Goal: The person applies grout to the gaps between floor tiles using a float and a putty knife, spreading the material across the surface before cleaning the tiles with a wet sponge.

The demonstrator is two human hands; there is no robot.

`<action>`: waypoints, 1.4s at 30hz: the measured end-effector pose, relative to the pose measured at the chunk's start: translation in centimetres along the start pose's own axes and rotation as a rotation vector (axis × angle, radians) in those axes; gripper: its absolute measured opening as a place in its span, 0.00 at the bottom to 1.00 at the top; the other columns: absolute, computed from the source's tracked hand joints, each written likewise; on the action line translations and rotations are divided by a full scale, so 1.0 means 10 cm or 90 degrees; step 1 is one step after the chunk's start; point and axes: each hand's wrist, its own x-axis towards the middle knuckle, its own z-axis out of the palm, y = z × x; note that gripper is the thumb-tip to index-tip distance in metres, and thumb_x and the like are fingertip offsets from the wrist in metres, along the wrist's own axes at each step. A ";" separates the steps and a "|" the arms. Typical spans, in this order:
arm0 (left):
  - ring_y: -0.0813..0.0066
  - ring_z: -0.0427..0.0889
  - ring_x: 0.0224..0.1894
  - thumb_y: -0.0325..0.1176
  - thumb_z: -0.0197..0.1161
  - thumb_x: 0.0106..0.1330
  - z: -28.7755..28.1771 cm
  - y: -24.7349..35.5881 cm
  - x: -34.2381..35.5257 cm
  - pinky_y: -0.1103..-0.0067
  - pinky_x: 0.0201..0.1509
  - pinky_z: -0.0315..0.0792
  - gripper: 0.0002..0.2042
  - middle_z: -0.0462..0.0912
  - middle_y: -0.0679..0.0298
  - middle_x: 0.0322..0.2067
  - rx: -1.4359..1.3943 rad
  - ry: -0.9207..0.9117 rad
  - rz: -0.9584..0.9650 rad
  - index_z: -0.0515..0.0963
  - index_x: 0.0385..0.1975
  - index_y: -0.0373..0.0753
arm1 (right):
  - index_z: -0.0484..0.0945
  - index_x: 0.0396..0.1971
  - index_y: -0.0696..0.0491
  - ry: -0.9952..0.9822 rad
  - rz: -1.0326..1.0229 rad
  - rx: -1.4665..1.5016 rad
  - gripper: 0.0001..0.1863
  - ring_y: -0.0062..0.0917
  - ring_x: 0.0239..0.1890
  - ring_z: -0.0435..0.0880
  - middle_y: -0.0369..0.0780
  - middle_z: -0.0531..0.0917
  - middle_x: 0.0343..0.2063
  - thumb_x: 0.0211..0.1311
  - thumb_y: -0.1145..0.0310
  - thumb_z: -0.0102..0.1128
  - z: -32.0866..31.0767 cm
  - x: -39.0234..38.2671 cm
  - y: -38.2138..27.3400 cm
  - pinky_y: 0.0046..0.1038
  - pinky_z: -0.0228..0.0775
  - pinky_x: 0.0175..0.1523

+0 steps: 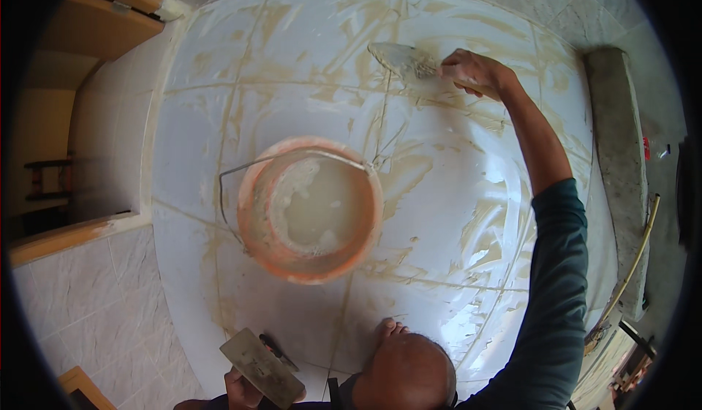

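My right hand [469, 72] grips a trowel by its handle at the upper right, with the smeared metal blade [395, 57] on or just above white floor tiles [307, 110] streaked with beige paste along and around their joints. At the lower edge, my left hand [241, 386] is closed on a flat rectangular float [259, 366], its face coated grey and a dark handle partly showing behind it. An orange bucket [371, 212] with a metal handle stands between my hands, holding cloudy pale liquid. My bare toes [391, 326] and what looks like my knee [402, 370] show below it.
A doorway with a wooden frame [44, 245] and marble-look wall tiles [88, 300] border the left side. More wall tiles run along the top. At the right lie a grey concrete ledge [610, 139], a yellow hose [636, 249] and small items including a red object [646, 147].
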 end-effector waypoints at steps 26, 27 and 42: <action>0.54 0.74 0.54 0.52 0.64 0.57 1.38 1.96 -0.20 0.69 0.54 0.72 0.32 0.78 0.49 0.49 0.220 -0.390 0.344 0.74 0.51 0.28 | 0.74 0.32 0.58 0.138 0.037 0.129 0.21 0.25 0.13 0.73 0.39 0.75 0.17 0.62 0.52 0.55 -0.08 1.08 -0.38 0.31 0.64 0.18; 0.54 0.73 0.54 0.53 0.63 0.57 1.25 2.09 -0.40 0.69 0.53 0.72 0.32 0.78 0.48 0.49 0.196 -0.360 0.402 0.74 0.51 0.28 | 0.75 0.36 0.58 0.097 -0.015 0.106 0.23 0.24 0.15 0.73 0.38 0.75 0.19 0.62 0.50 0.56 0.09 1.16 -0.57 0.29 0.65 0.19; 0.59 0.82 0.39 0.42 0.53 0.66 -2.03 3.05 -1.34 0.66 0.50 0.78 0.22 0.82 0.51 0.40 0.224 0.185 0.528 0.76 0.49 0.29 | 0.76 0.39 0.58 -0.316 -0.079 -0.070 0.20 0.27 0.19 0.75 0.41 0.77 0.22 0.72 0.54 0.47 2.50 -1.38 -2.04 0.32 0.71 0.27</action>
